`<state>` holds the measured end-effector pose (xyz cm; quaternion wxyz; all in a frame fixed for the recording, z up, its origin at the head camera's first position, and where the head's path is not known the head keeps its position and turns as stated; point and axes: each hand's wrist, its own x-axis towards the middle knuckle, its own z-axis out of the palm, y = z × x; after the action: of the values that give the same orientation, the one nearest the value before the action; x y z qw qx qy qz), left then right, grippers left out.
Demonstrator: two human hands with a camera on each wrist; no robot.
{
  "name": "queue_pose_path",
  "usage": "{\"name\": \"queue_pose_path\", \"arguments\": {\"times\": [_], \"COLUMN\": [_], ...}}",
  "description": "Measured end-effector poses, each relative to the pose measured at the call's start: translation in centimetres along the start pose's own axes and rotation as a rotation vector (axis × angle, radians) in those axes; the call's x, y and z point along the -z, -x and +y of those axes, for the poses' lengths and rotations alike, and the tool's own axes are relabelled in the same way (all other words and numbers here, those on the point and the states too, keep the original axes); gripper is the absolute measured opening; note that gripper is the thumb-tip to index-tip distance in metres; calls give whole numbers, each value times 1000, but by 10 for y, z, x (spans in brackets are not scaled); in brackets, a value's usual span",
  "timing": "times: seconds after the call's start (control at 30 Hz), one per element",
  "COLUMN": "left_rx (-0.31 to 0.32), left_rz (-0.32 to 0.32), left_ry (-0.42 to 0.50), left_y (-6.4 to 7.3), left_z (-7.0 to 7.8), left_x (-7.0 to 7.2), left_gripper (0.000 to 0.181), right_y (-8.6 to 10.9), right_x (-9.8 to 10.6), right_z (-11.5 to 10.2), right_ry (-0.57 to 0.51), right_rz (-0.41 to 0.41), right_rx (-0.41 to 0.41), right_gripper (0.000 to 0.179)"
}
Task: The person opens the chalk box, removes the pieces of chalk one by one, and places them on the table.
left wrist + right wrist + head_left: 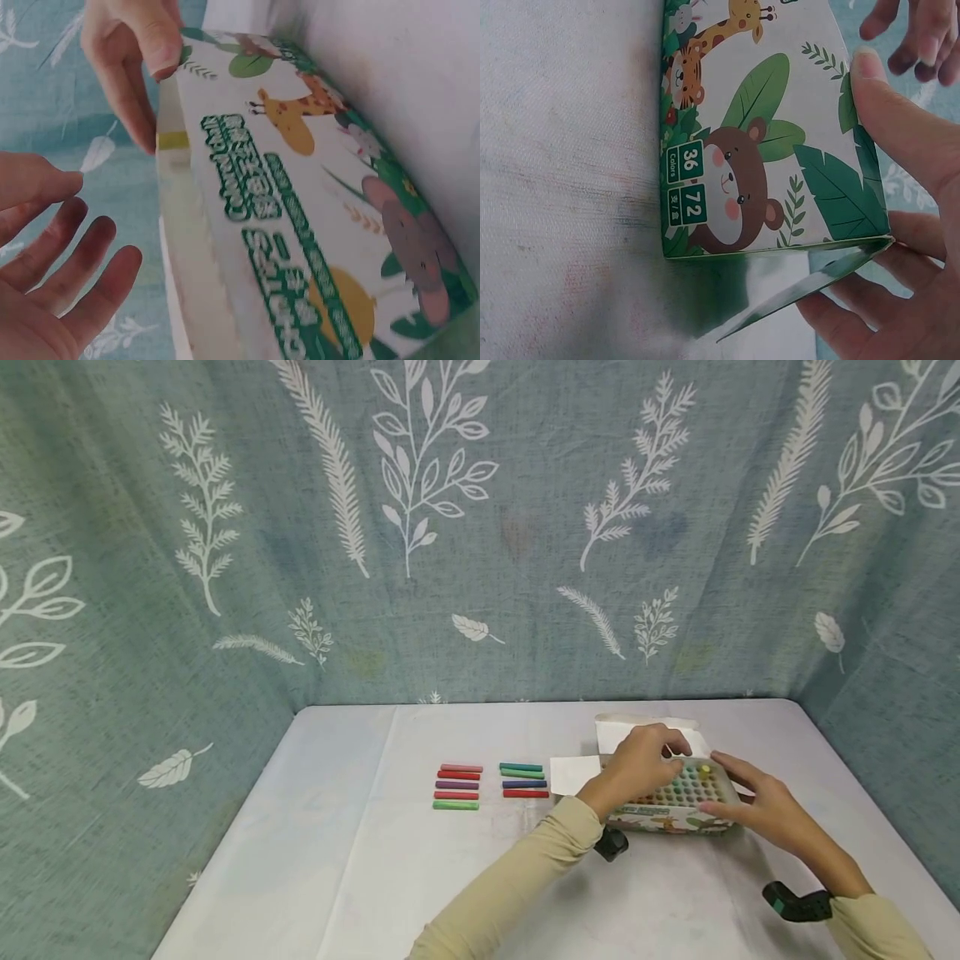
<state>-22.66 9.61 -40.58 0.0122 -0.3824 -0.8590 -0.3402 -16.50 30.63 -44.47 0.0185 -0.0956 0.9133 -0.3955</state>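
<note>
An open cardboard box (671, 818) of chalk-like coloured sticks stands at the table's right side, its front printed with a giraffe (292, 120) and a bear (731, 184). Above its rows of holes hovers my left hand (641, 760), fingers loosely bent. The left wrist view shows those fingers (97, 255) spread, with nothing between them. My right hand (772, 810) grips the box's right end, thumb (877, 90) along the top front edge, other fingers behind the end flap (802, 289). One yellow stick (705, 772) pokes up near the right end.
Left of the box lie two columns of sticks, one with a light green stick (456, 806) at its front, the other with a red stick (526, 793). White flaps fold out at the box's left (574, 775) and back. A patterned curtain (480, 568) surrounds the white table (390, 877).
</note>
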Motion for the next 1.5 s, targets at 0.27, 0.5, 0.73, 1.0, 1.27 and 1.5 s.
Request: {"name": "queue_pose_path", "arguments": {"times": [0.27,0.5,0.73,1.0,1.27,1.5], "left_rx": [18,14,28,23,-28,-58], "left_rz": [-11,-16,-46,-79,-45,-25], "left_ry": [-50,-117,-166,-251,-400,-556], "left_y": [-14,-20,-25,-28,-30,-29], "left_z": [6,9,11,11,10,10], "left_x": [-17,-31,-38,-48,-56,-61], "left_gripper": [16,16,15,17,16,16], "right_y": [-1,2,3,2,3,2], "right_x": [1,1,0,0,-1,0], "right_z": [1,2,2,1,2,1], "right_ry": [3,-9,-14,-13,-10,-11], "right_rz": [6,19,10,12,16,30], "right_rx": [23,65,54,29,7,49], "right_gripper": [88,84,85,84,85,85]}}
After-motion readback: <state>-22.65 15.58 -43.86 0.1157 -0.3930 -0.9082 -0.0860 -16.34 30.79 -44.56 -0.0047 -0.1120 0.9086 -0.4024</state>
